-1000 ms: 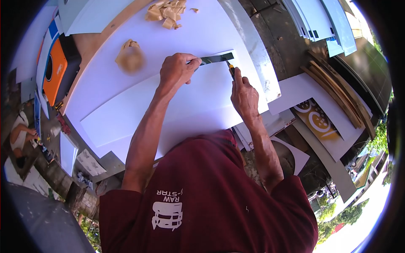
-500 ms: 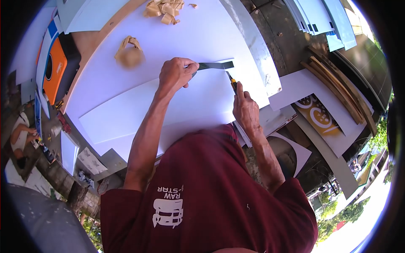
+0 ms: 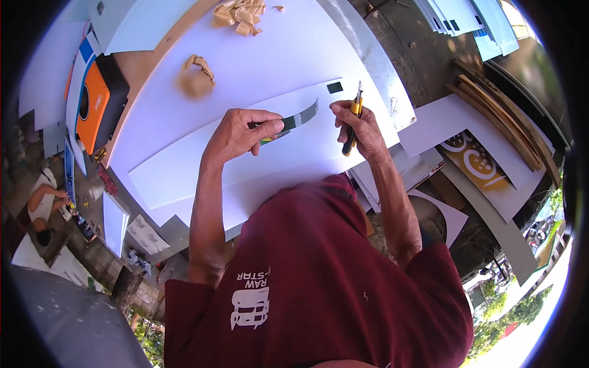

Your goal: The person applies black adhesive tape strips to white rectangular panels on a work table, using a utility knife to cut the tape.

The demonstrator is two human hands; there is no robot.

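Note:
My left hand (image 3: 240,136) pinches a strip of dark tape (image 3: 302,118) between thumb and fingers. The strip's free end curls upward to the right, and a bit of green and yellow shows under my fingers. In my right hand (image 3: 367,132) is a yellow and black utility knife (image 3: 355,110), its blade pointing away from me. Just beyond the hands, a small dark square of tape (image 3: 334,88) lies on the far edge of a long white panel (image 3: 178,172). The knife blade is apart from both the strip and the square.
The panel rests on a white tabletop (image 3: 153,116). Crumpled tan tape (image 3: 239,15) lies at the far side, and a tan loop (image 3: 199,67) at left. An orange and black case (image 3: 94,107) is at left. Wood strips (image 3: 497,116) are stacked right. Another person (image 3: 46,199) sits far left.
The dark strip is now parted from a small square that stays on the panel. My left hand has drawn the strip nearer to me; my right hand has lifted the knife off the cut.

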